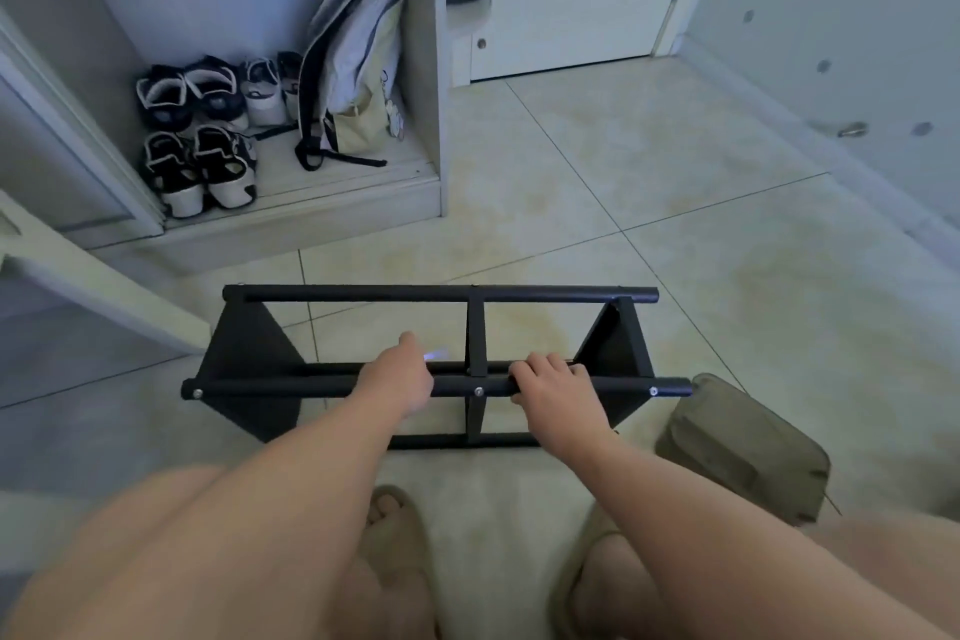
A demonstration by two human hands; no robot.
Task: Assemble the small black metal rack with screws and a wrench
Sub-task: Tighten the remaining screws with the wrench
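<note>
- One wide-angle view, worn on the head, looks forward and steeply down (the person's own knees fill the lower frame).
- The rack (447,294) sits near, mid-frame; the tiled floor (649,182) runs to the upper edge.

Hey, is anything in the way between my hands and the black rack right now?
Nothing visible. The right hand grips the near top bar of the rack just right of its middle screw; the left hand lies over that bar to the left. The olive pouch lies beside the right end.
</note>
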